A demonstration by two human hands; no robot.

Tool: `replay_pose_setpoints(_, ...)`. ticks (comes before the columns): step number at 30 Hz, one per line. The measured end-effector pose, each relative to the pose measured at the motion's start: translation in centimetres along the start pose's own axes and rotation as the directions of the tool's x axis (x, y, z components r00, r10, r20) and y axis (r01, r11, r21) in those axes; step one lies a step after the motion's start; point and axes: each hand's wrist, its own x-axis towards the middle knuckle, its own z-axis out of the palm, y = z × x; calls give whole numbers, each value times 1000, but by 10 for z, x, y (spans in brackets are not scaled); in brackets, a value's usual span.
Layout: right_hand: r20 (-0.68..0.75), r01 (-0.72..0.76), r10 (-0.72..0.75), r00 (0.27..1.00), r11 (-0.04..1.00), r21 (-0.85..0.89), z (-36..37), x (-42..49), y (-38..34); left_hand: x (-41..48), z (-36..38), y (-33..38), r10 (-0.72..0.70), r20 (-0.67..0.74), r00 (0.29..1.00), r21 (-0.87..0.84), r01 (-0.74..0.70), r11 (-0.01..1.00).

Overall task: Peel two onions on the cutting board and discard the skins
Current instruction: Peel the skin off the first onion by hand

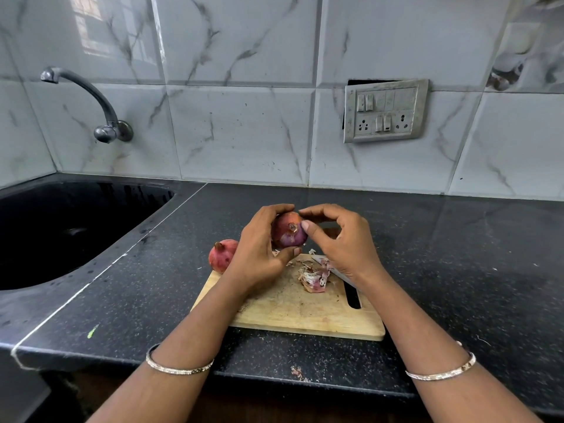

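wall [244,132]: glossy white tiles, grey veins | tabletop [457,239]: black speckled stone | sink [61,233]: black, left of left hand [259,248] | tap [91,99]: metal, wall-mounted above sink | switch panel [385,111]: on wall beyond right hand [345,242] | light: window reflection [91,25] on tiles

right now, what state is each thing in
held onion: off the cutting board, partly peeled, gripped by left hand
right hand: thumb and fingertip pinching the held onion's top
second onion: unpeeled, at the cutting board's far left corner
skins: piled on the cutting board, not discarded
knife: lying flat on the board, partly under the right hand
tap: no water running
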Motion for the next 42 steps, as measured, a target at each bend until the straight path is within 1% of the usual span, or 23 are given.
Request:
replay_pose_setpoints(3,-36,116,-118,992,992,-55,-1,1,1,0,0,-1,-2,14,1000,-18,2,1000)
replay_pose_setpoints(6,-7,253,-257,966,955,-152,-2,1,5,0,-1,-1,-33,34,999,-42,35,999)
replay_pose_setpoints(10,71,327,-320,945,906,-268,-3,-1,6,0,0,1,-32,69,997,-31,35,999)
replay_pose_setpoints(13,110,365,-348,931,874,-321,-3,-1,5,0,0,1,-72,88,994,-57,77,995)
replay_pose_setpoints(17,121,350,-329,937,896,-273,-4,-1,6,0,-3,0,-116,70,991,-118,124,985)
replay_pose_setpoints(24,104,333,-317,943,904,-268,-3,-2,3,-1,-3,3,-96,94,991,-107,105,989)
replay_pose_setpoints(30,135,373,-347,928,867,-331,0,-2,3,-1,-4,4,-91,80,993,-96,98,991)
replay_pose_setpoints(33,128,378,-357,925,848,-372,2,-3,2,-2,-4,4,-90,65,994,-95,96,991)
replay_pose_setpoints(36,97,349,-340,936,848,-398,5,-4,0,-2,-4,5,-89,62,994,-104,95,990)
replay_pose_setpoints(42,37,230,-231,972,909,-348,5,-2,4,-1,-2,4,-85,66,994,-125,92,988)
